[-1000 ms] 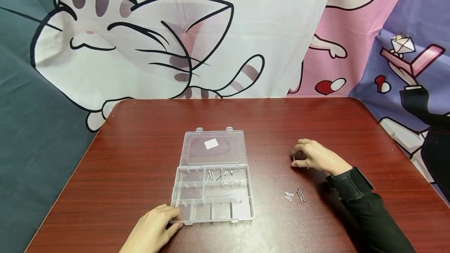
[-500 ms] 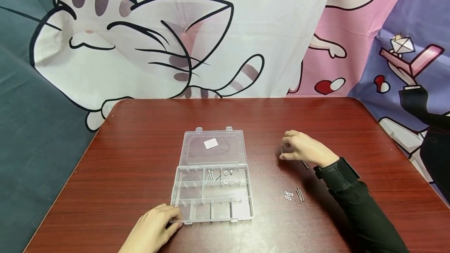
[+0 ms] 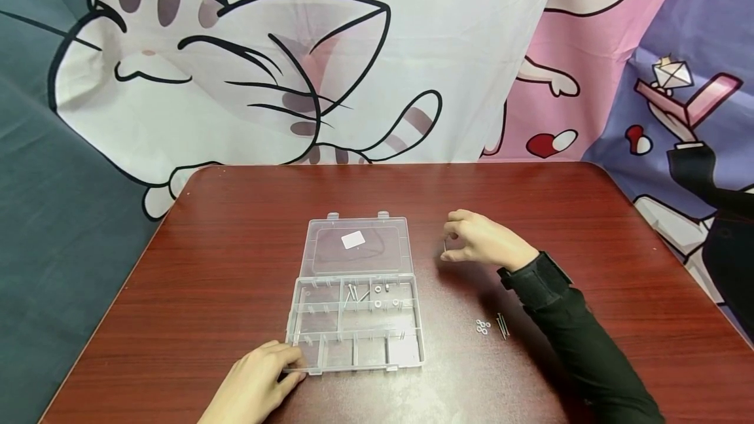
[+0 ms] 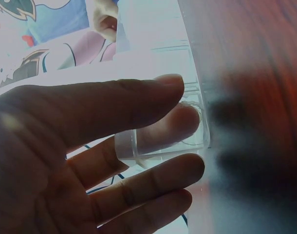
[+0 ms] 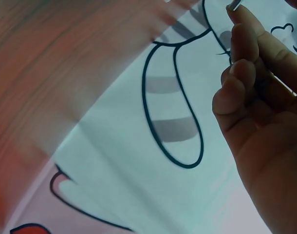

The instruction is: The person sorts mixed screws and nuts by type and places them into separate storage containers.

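In the head view my left hand [image 3: 259, 377] grips the near left corner of a clear plastic compartment box [image 3: 377, 350], its lid [image 3: 385, 254] lying open behind it. The left wrist view shows the thumb and index finger at the box corner [image 4: 134, 146]. Over the table, right of the lid, my right hand [image 3: 485, 239] pinches a small metal screw [image 3: 445, 246]. Its threaded end [image 5: 234, 5] pokes out at the fingertips in the right wrist view. A few screws [image 3: 353, 293] and small nuts [image 3: 378, 289] lie in the back compartments.
Several small nuts [image 3: 483, 327] and a few screws [image 3: 502, 326] lie on the brown table [image 3: 235, 247], right of the box. A white label [image 3: 353, 239] is on the lid. A printed cloth [image 3: 459, 51] hangs behind the table's far edge.
My right hand has moved left across the table toward the box, carrying the screw. The left hand and the box stay where they were.
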Available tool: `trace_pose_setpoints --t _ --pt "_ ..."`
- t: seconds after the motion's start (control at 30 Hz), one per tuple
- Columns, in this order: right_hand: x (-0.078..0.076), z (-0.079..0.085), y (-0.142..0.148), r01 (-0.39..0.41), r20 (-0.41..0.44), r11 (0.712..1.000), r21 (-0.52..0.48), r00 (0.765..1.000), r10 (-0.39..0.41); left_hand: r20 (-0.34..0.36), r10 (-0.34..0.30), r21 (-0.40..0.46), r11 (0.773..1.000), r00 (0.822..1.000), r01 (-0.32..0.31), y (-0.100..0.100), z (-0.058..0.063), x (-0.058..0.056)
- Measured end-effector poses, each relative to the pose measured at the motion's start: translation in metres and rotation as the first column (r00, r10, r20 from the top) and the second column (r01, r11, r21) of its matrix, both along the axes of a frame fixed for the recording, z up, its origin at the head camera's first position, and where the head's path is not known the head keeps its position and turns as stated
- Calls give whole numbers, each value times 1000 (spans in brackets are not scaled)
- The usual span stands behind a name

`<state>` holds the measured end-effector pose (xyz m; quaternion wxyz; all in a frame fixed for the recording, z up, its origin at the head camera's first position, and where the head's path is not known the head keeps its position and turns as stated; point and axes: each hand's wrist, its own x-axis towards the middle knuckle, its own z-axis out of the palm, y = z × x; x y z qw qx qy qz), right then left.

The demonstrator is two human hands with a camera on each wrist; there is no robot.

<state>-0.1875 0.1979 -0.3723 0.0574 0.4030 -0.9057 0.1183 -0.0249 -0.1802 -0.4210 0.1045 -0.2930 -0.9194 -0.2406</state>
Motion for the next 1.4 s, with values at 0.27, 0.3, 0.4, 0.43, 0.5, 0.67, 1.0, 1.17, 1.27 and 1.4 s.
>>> trace_pose_setpoints --t 0.27,0.3,0.4,0.43,0.5,0.67,1.0,1.17,1.27,1.4 --pt "-3 3 -24 -61 7 998 11 998 61 -1 -1 1 1000 1000 1 0 0 0" --pt "-3 3 -27 -67 13 998 9 998 67 -1 -3 2 1000 1000 3 0 -1 0" --pt "-4 3 -36 -82 29 997 7 996 82 -2 -4 1 1000 1000 4 -1 -1 0" --pt "-4 4 -39 -89 32 996 3 995 89 -2 -3 0 1000 1000 3 -1 -1 0" --pt "-4 5 -46 -102 35 995 -12 994 102 -1 1 -3 1000 1000 -1 -1 -1 0" --pt "-4 7 -60 -142 18 989 -29 990 142 18 3 -8 1000 1000 -3 -1 -1 0" --pt "-2 10 -86 -193 -8 981 29 981 194 1 -7 -2 1000 1000 7 -2 -3 -1" --pt "1 8 -101 -234 -2 970 60 972 235 -3 -8 1 1000 1000 8 -2 -2 -1" --pt "3 7 -108 -256 3 964 79 967 256 0 -5 8 1000 1000 5 -1 -1 -1" --pt "6 6 -118 -271 -5 957 101 962 273 0 -14 17 1000 1000 14 -2 -1 -1"
